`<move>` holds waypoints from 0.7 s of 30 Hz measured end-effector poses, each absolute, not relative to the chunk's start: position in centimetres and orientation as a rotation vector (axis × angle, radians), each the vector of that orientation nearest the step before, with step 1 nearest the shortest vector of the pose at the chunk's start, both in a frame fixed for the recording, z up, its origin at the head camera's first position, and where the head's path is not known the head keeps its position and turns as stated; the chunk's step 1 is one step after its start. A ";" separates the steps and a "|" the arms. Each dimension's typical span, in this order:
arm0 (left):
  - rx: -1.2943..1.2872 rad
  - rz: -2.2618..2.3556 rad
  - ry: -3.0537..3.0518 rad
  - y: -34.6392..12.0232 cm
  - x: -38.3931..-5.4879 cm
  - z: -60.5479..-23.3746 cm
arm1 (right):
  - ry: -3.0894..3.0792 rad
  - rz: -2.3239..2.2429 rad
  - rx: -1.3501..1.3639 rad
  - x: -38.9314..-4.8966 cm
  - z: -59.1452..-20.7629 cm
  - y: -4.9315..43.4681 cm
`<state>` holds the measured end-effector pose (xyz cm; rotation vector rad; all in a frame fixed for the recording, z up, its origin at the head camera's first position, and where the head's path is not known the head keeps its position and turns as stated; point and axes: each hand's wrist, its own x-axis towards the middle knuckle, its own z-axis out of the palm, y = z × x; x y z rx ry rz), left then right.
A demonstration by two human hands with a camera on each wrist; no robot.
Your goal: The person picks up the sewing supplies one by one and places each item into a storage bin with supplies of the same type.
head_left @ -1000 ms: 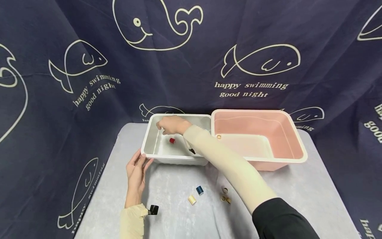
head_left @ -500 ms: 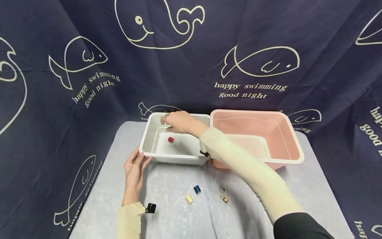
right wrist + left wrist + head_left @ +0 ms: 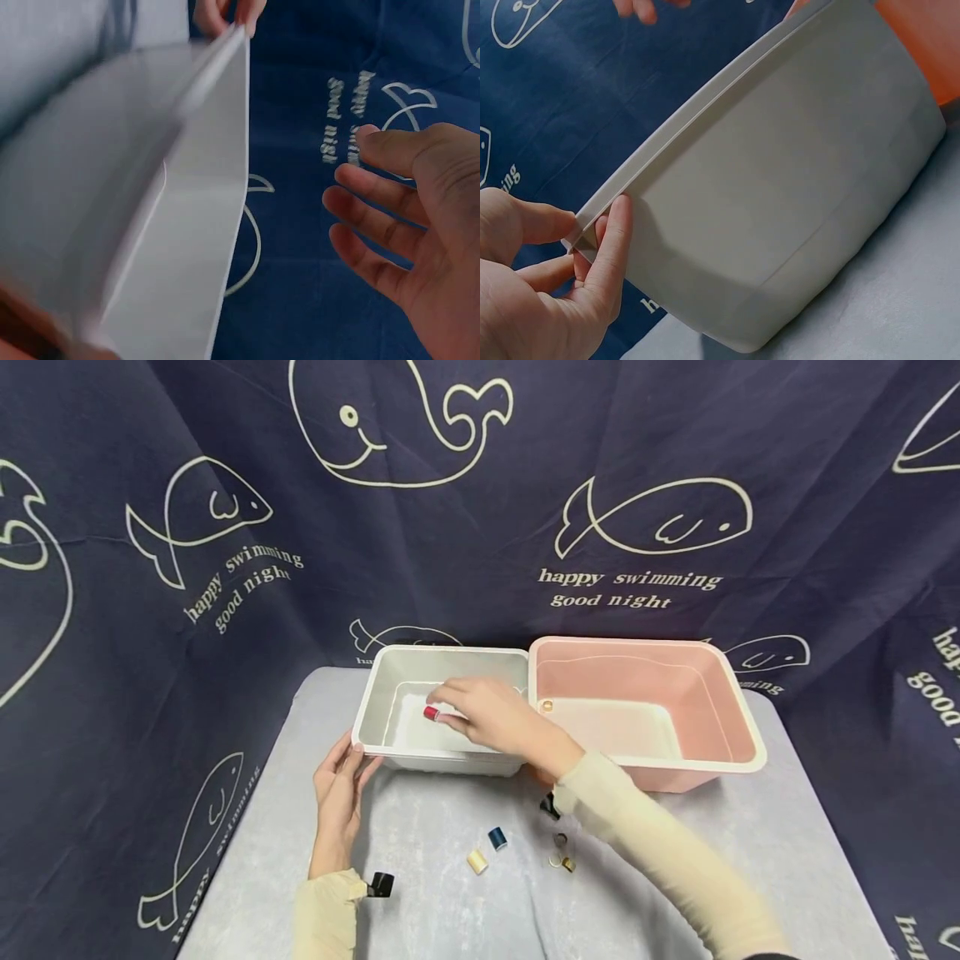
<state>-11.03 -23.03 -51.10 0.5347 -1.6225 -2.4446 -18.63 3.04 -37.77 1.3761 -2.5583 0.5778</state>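
The red spool [image 3: 431, 713] lies on its side on the floor of the grey bin [image 3: 442, 763], in line with my fingers in the head view but not in their grasp. My right hand [image 3: 487, 714] hangs above that bin, pointing toward its left side, the forearm reaching in diagonally from the lower right; thumb and fingers are parted, slightly bent, and hold nothing. Both wrist views place these fingers higher than the rim. My left hand [image 3: 341, 781] grips the bin's near left corner, thumb on the rim and fingers beneath it, the forearm rising from the lower edge of the head view. Compared with half a second ago, my right hand is drawn back from the far side toward the near rim, and my right sleeve [image 3: 660, 852] lies lower; the left grip and the spool's place are unchanged. Just right of the grey bin stands the pink bin [image 3: 637, 672]; the gold ring [image 3: 547, 705] inside, hidden half a second ago, is visible again. In front, on the table [image 3: 435, 927], a blue spool [image 3: 497, 838] and a cream spool [image 3: 477, 861] lie near each other, with three loose rings [image 3: 568, 864] to their right.
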 end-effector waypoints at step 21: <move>0.550 -2.455 -1.592 -22.7 -11.1 -50.9 | -2.317 0.900 1.355 -11.3 -44.1 6.6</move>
